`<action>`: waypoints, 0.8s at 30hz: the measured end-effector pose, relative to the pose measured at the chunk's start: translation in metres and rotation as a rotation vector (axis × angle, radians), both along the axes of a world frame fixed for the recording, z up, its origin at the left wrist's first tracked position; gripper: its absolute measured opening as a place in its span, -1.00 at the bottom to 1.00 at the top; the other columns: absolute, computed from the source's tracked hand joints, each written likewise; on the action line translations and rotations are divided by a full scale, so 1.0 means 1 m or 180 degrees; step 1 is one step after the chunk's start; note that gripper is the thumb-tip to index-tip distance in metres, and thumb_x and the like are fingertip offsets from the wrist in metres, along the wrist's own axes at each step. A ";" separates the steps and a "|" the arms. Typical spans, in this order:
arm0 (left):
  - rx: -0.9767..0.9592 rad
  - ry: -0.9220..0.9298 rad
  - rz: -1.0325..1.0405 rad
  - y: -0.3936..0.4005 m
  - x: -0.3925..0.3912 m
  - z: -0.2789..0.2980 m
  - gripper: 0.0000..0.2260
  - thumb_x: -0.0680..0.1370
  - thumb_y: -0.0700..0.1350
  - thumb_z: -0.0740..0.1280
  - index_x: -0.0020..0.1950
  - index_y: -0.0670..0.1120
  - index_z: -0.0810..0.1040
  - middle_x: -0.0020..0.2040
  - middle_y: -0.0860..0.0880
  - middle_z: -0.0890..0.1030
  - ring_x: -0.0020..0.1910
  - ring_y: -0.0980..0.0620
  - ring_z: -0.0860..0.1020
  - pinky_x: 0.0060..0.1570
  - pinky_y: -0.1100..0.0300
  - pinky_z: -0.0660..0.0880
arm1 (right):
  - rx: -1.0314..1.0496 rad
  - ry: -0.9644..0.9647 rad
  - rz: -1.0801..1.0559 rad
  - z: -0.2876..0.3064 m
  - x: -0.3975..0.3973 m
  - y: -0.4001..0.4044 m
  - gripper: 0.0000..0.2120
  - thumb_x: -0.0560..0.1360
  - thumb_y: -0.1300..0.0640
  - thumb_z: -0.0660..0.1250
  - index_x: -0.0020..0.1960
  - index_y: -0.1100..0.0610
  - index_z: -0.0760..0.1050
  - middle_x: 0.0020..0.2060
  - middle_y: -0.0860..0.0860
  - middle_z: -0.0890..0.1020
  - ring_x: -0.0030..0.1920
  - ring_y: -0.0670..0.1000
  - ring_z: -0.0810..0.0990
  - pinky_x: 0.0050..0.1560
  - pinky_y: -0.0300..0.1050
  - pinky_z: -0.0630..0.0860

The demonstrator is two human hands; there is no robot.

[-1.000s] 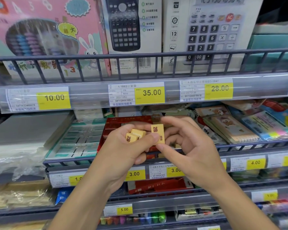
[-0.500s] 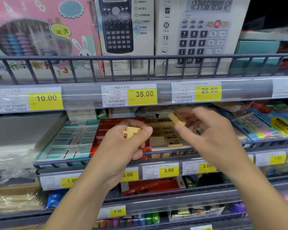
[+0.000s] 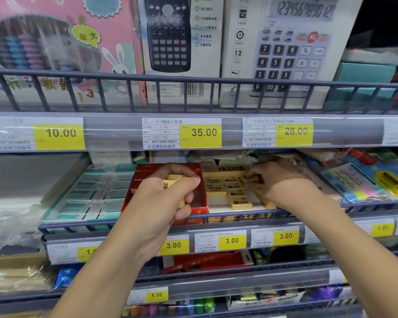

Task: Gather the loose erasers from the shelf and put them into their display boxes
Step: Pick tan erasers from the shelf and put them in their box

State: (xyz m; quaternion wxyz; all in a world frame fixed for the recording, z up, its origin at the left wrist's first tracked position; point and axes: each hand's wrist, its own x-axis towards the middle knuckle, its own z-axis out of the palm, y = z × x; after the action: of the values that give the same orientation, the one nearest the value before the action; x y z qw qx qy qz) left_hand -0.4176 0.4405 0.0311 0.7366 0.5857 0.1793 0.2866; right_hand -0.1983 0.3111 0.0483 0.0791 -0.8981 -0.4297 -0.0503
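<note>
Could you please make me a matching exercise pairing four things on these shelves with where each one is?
Things:
1. left hand
2. right hand
3. black calculator box
4. teal eraser tray

Places:
A. on the top shelf, above the 35.00 tag
B. at the tan box of erasers
C. left of the red box
D. over the red box, gripping yellow erasers

Pairs: 1-D, 2-B, 3-A, 4-C
</note>
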 end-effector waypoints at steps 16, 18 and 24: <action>-0.0037 -0.0035 -0.0149 0.005 0.002 -0.001 -0.83 0.58 -0.23 0.43 -0.14 0.01 0.69 -0.31 -0.10 0.51 -0.41 0.00 0.35 -0.48 0.27 0.35 | -0.0199 -0.0107 0.0259 -0.006 0.005 0.009 -0.77 0.55 -0.05 0.36 0.19 -0.08 0.58 0.15 -0.02 0.53 0.27 0.06 0.40 0.01 -0.19 0.29; -0.0044 -0.0023 -0.0189 0.003 0.001 0.001 -0.83 0.58 -0.20 0.43 -0.16 0.03 0.70 -0.32 -0.09 0.53 -0.45 0.01 0.38 -0.47 0.27 0.40 | -0.0270 -0.0082 0.0311 -0.005 0.005 0.008 -0.77 0.57 -0.05 0.34 0.22 -0.10 0.59 0.19 -0.03 0.54 0.26 0.06 0.40 0.08 -0.16 0.37; -0.0199 -0.0102 -0.0162 -0.003 0.003 0.002 -0.88 0.61 -0.14 0.42 -0.08 -0.01 0.74 -0.30 -0.05 0.59 -0.39 0.01 0.47 -0.45 0.25 0.45 | 0.0101 -0.0137 0.0413 0.002 -0.006 -0.005 -0.76 0.61 -0.01 0.26 0.24 -0.16 0.57 0.21 -0.12 0.57 0.20 -0.06 0.46 0.13 -0.25 0.43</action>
State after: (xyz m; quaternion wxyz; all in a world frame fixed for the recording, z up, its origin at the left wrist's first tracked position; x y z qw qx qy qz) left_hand -0.4141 0.4374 0.0330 0.7644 0.5621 0.1614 0.2714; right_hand -0.2041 0.3066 0.0503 0.0871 -0.8657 -0.4878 -0.0711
